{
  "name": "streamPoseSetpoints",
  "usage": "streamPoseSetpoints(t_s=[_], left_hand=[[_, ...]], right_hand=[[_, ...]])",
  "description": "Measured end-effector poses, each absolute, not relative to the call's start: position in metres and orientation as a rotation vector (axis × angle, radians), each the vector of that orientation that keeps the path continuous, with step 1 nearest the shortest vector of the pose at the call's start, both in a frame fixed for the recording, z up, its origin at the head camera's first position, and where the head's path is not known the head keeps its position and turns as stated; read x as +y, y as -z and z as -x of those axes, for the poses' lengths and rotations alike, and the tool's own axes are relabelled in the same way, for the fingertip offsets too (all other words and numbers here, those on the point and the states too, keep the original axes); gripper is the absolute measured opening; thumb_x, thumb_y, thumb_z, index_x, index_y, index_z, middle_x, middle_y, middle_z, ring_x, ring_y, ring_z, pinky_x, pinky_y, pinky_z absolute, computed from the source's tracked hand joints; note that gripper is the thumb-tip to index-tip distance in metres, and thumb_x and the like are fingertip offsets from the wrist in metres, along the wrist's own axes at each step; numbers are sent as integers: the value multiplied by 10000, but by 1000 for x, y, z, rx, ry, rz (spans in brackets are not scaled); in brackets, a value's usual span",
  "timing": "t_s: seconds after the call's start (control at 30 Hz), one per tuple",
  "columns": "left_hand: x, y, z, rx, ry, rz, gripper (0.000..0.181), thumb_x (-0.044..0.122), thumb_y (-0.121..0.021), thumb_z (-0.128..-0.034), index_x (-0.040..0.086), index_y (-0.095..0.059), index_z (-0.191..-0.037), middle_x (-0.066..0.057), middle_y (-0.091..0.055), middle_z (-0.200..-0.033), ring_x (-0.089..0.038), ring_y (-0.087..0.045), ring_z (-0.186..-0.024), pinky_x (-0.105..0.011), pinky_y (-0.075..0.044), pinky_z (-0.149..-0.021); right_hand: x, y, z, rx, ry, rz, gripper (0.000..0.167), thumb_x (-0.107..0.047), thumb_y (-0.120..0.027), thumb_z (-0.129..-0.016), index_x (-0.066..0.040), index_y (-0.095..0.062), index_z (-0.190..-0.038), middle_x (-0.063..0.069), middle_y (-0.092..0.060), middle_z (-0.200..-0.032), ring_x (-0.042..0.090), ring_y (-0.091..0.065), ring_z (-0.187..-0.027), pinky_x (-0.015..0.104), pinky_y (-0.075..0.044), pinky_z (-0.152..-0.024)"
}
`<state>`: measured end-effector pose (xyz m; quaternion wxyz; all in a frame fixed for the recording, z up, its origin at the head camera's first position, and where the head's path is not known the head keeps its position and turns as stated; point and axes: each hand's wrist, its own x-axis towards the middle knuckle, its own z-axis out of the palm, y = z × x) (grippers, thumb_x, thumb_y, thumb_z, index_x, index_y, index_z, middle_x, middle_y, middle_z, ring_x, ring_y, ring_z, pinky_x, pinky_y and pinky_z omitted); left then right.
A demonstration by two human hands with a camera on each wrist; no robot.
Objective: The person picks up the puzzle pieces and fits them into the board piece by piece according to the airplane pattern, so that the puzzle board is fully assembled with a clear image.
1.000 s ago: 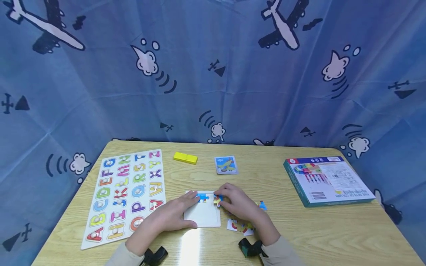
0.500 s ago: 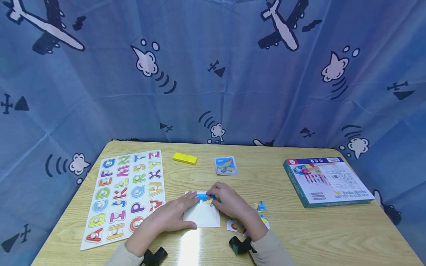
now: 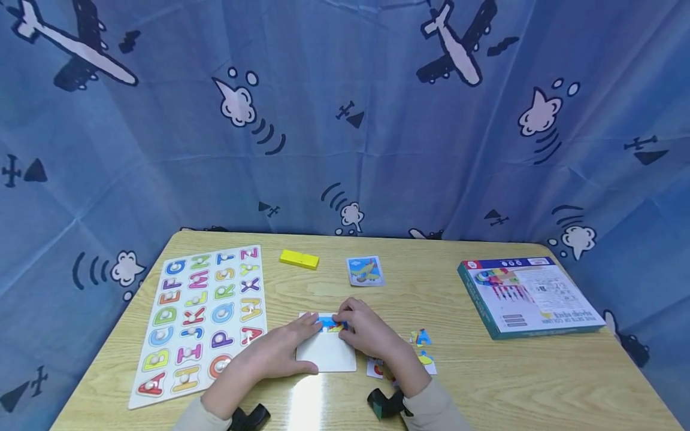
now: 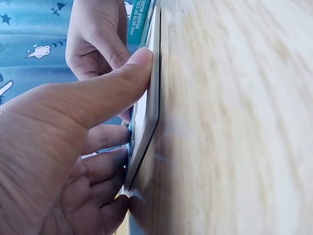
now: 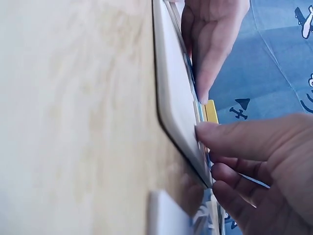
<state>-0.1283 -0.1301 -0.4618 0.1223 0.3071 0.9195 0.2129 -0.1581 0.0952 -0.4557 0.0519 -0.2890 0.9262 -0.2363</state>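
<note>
Puzzle piece (image 3: 341,327), mostly hidden, pinched by right hand (image 3: 368,328) — left hand (image 3: 283,348), outstretched, rests on board (image 3: 330,355).

Prob. play area: alphabet bd (image 3: 200,323), jigsaw pcs (image 3: 423,338), plane-print curtain (image 3: 302,108).

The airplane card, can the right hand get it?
Probably yes: the airplane card lies just beyond the right hand, nothing visible between them, though that hand is busy at the white board.

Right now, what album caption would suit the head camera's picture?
Left hand and right hand on a white puzzle board, with an airplane picture card beyond.
</note>
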Motion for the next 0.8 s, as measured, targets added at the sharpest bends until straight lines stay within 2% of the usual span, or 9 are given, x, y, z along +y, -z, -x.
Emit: streamPoseSetpoints(t_s=[0.2, 0.37, 0.43, 0.53, 0.63, 0.8], left_hand=[[-137, 462, 130, 2641, -663, -879, 842, 556, -670, -799, 135, -377, -1467, -46, -242, -1572, -241, -246, -1440, -458, -348, -1106], [-146, 454, 128, 2632, -664, -814, 820, 472, -718, -797, 138, -381, -1465, -47, -232, -1575, -293, -249, -1434, -498, -345, -1098], [-148, 450, 127, 2628, -665, -788, 803, 446, -727, -798, 129, -396, -1457, -60, -266, -1562, -319, -281, -1417, -508, -341, -1097], [-149, 447, 126, 2619, -666, -777, 785, 443, -724, -802, 112, -415, -1444, -83, -311, -1541, -345, -322, -1393, -515, -338, -1095], [-148, 446, 126, 2618, -670, -774, 784, 449, -724, -798, 111, -423, -1439, -85, -316, -1539, -337, -329, -1392, -514, -338, -1095], [-149, 448, 128, 2614, -695, -742, 798, 441, -741, -784, 125, -421, -1442, -61, -310, -1544, -315, -315, -1403, -502, -331, -1105]], right_hand=[[93, 457, 158, 2837, 735, 827, 290, -114, -696, -850, -63, -692, -1136, 4, -559, -1063, 100, -471, -855, 207, -456, -704], [92, 457, 158, 2824, 754, 814, 292, -129, -690, -861, -63, -679, -1146, 13, -556, -1075, 89, -457, -822, 187, -438, -668], [95, 456, 159, 2808, 764, 816, 296, -148, -677, -876, -70, -666, -1162, 17, -563, -1101, 97, -483, -845, 209, -456, -695], [103, 454, 158, 2766, 820, 801, 308, -167, -648, -903, -77, -640, -1198, 26, -580, -1154, 136, -552, -965, 287, -509, -817], [116, 451, 156, 2742, 890, 755, 320, -160, -626, -917, -80, -619, -1226, 30, -597, -1180, 183, -571, -1093, 378, -504, -929], [140, 445, 150, 2748, 912, 706, 324, -110, -654, -888, -68, -629, -1208, 29, -624, -1150, 210, -582, -1118, 414, -493, -957]])
